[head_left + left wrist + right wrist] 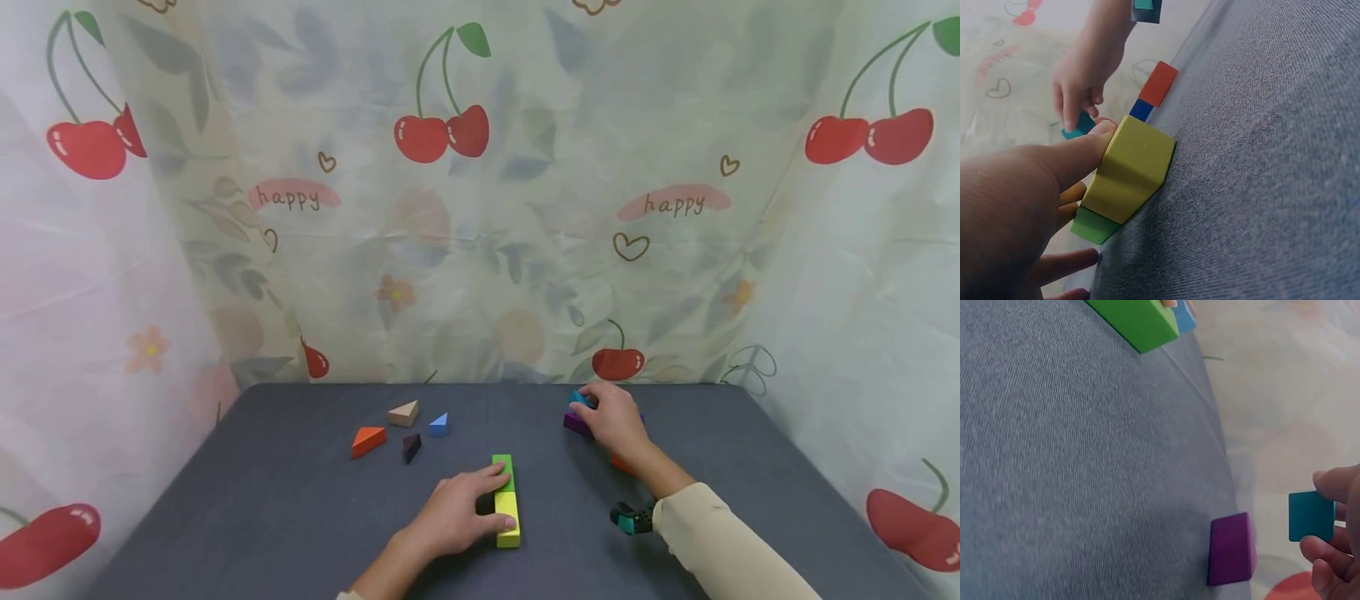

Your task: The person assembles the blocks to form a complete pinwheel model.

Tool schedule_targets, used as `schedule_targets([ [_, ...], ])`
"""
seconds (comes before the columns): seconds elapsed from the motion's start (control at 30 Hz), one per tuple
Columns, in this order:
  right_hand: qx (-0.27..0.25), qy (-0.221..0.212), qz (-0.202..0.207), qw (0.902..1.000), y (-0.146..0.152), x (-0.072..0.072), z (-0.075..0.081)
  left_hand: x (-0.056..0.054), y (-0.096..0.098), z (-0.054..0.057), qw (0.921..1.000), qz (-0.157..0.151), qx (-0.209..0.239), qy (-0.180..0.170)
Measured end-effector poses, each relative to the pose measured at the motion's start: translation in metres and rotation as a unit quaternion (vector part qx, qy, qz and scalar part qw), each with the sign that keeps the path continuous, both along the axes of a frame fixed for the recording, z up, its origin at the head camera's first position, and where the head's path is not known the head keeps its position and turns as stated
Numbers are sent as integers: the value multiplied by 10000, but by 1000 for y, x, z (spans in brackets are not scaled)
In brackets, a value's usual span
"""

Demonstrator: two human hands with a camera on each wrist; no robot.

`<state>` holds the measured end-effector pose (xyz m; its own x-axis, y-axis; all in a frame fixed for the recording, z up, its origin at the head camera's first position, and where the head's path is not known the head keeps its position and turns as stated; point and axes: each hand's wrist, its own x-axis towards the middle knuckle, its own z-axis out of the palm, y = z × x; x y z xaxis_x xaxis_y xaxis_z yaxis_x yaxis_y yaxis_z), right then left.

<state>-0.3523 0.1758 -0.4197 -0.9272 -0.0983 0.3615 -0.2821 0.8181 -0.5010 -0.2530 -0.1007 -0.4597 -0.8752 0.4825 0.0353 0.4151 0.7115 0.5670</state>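
My right hand (617, 423) pinches a teal block (1311, 516) between thumb and fingertips at the back right. A purple block (1230, 550) sits close by it, partly covered by the hand in the head view. At the front middle, my left hand (459, 508) rests on a row of two blocks, a green block (504, 473) placed end to end with a yellow block (507, 518). Its thumb (1088, 147) lies straight against the yellow one, while other fingers reach the green one. The last fingers extend loosely beside the row.
Left of the row lie an orange-red triangle (368, 442), a natural wood triangle (403, 413), a dark triangle (411, 448) and a light blue triangle (438, 425). Near the right forearm are a red block (1159, 84) and a dark blue block (1141, 110). A patterned curtain (480, 250) borders the dark tabletop (285, 517).
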Motion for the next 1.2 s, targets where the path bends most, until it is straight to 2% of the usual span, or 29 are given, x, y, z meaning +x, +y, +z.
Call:
schedule_targets([
  [0.4, 24, -53, 210, 9998, -24, -1, -10, 0, 1, 0, 10000, 46, -44, -29],
  [0.63, 371, -68, 351, 9987, -38, 1, -14, 0, 3, -1, 10000, 84, -42, 15],
  [0.93, 456, -148, 348, 9982, -55, 3, -17, 1, 2, -2, 9999, 110, -24, 68],
  [1.2, 537, -344, 343, 9974, -69, 3, -26, 0, -1, -2, 9999, 73, -17, 122],
])
